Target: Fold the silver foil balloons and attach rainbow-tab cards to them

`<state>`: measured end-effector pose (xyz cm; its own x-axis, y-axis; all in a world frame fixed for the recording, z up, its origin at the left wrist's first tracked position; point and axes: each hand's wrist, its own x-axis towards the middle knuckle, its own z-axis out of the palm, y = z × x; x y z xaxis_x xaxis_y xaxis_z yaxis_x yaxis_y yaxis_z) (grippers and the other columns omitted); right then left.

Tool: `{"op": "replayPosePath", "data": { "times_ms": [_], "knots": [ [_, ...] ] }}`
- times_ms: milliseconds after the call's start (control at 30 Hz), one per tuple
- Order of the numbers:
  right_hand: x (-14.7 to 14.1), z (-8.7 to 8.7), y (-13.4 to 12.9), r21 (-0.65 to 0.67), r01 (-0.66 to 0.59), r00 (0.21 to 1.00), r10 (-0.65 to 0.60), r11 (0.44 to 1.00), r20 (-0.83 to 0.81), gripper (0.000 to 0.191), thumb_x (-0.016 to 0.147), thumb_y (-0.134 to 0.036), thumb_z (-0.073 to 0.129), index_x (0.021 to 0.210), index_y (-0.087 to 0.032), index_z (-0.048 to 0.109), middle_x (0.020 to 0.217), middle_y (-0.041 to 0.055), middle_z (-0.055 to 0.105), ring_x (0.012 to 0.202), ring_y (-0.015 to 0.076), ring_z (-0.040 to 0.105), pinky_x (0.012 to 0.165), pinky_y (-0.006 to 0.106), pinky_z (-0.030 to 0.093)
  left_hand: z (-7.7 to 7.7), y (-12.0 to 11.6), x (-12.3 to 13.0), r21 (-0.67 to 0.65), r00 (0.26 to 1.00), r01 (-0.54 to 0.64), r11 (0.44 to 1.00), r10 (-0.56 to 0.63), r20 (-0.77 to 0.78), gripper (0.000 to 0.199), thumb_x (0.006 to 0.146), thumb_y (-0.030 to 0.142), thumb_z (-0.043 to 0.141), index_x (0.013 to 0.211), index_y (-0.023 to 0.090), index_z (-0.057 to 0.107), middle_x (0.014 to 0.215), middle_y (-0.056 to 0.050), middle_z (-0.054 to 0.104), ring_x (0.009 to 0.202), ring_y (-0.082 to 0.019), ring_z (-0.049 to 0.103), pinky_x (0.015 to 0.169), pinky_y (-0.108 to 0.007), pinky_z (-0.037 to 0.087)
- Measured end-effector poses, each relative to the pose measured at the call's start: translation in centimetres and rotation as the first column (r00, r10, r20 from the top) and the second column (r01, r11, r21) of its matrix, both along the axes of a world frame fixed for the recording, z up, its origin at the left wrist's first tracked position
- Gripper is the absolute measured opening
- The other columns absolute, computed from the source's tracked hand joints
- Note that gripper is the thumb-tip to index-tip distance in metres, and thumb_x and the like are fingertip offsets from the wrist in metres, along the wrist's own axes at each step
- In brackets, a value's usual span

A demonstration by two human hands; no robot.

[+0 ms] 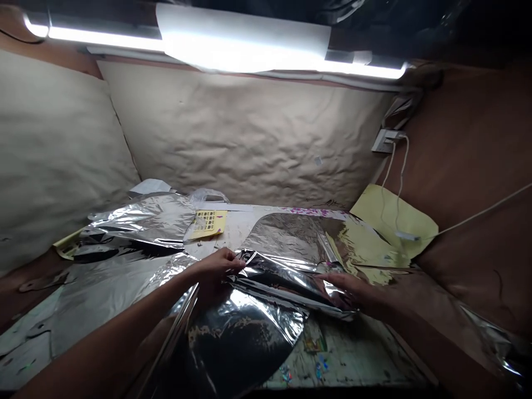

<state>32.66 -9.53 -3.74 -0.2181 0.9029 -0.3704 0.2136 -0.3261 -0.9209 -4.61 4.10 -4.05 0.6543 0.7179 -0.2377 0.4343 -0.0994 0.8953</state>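
Note:
A large sheet of shiny silver foil (245, 327) spreads across the middle of the worktable, with a fold running sideways through it. My left hand (222, 261) pinches the left end of this fold between thumb and fingers. At the fold's right end, my right hand (343, 288) grips the foil, its fingertips partly lost among reflections. The near part of the foil hangs toward me and looks dark. Behind the fold, another stretch of foil (286, 235) lies flat; I cannot tell whether it is the same piece.
More crumpled foil (153, 219) lies at the left, beside a yellow card with cut-out squares (210, 223). A yellow sheet (399, 216) leans at the right, under white cables from a wall socket (387, 141). A tube light (103, 39) hangs above the paper-covered back wall (249, 127).

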Motion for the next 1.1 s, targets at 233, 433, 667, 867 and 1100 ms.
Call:
{"op": "replayPosePath", "data": {
  "times_ms": [233, 433, 667, 867, 1100],
  "knots": [
    [0.5, -1.8, -0.9, 0.131, 0.127, 0.982, -0.143, 0.983, 0.122, 0.062, 0.070, -0.051, 0.076, 0.122, -0.018, 0.064, 0.093, 0.0063, 0.072, 0.084, 0.0233, 0.069, 0.071, 0.034, 0.054, -0.9, -3.4, -0.8, 0.574, 0.951, 0.026, 0.818, 0.157, -0.267, 0.045, 0.092, 0.052, 0.049, 0.063, 0.018, 0.057, 0.074, -0.004, 0.058, 0.074, -0.019, 0.054, 0.067, -0.029, 0.037],
    [-1.6, -3.7, 0.6, 0.191, 0.219, 0.952, -0.252, 0.957, 0.172, 0.050, 0.071, -0.050, 0.068, 0.109, -0.019, 0.060, 0.067, 0.0003, 0.067, 0.051, 0.0143, 0.057, 0.045, 0.025, 0.038, -0.2, -5.8, 1.4, 0.828, 0.843, 0.017, 0.560, 0.438, -0.313, 0.047, 0.093, 0.039, 0.051, 0.135, 0.018, 0.051, 0.137, -0.016, 0.053, 0.126, -0.033, 0.046, 0.104, -0.048, 0.036],
    [-1.1, -3.2, -0.3, 0.325, 0.179, 0.883, -0.297, 0.929, 0.364, 0.049, 0.080, -0.046, 0.056, 0.120, -0.019, 0.058, 0.097, 0.0101, 0.072, 0.080, 0.0266, 0.070, 0.066, 0.038, 0.055, -2.7, -4.5, 6.8, 0.640, 0.866, 0.319, 0.699, 0.059, -0.496, 0.072, 0.095, 0.065, 0.036, 0.154, 0.023, 0.031, 0.160, -0.012, 0.028, 0.148, -0.037, 0.020, 0.116, -0.058, 0.016],
    [-4.2, -0.7, -1.4, 0.650, -0.391, 0.543, -0.408, 0.651, 0.734, 0.047, 0.094, -0.040, 0.051, 0.139, -0.027, 0.053, 0.153, 0.0064, 0.043, 0.143, 0.0332, 0.032, 0.116, 0.053, 0.028, -3.6, -3.2, 7.0, 0.661, 0.858, 0.353, 0.662, 0.053, -0.512, 0.071, 0.094, 0.065, 0.039, 0.153, 0.027, 0.030, 0.158, -0.014, 0.032, 0.143, -0.040, 0.029, 0.111, -0.058, 0.020],
    [-7.4, -3.7, 1.9, 0.305, -0.537, 0.464, -0.027, 0.786, 0.885, 0.070, 0.096, -0.064, 0.037, 0.156, -0.031, 0.024, 0.164, 0.0060, 0.017, 0.150, 0.0324, 0.014, 0.118, 0.058, 0.017, -3.7, -1.9, 7.7, 0.702, 0.867, 0.258, 0.664, 0.161, -0.471, 0.071, 0.093, 0.069, 0.033, 0.152, 0.029, 0.034, 0.155, -0.014, 0.036, 0.139, -0.041, 0.033, 0.110, -0.059, 0.021]
  ]
}}
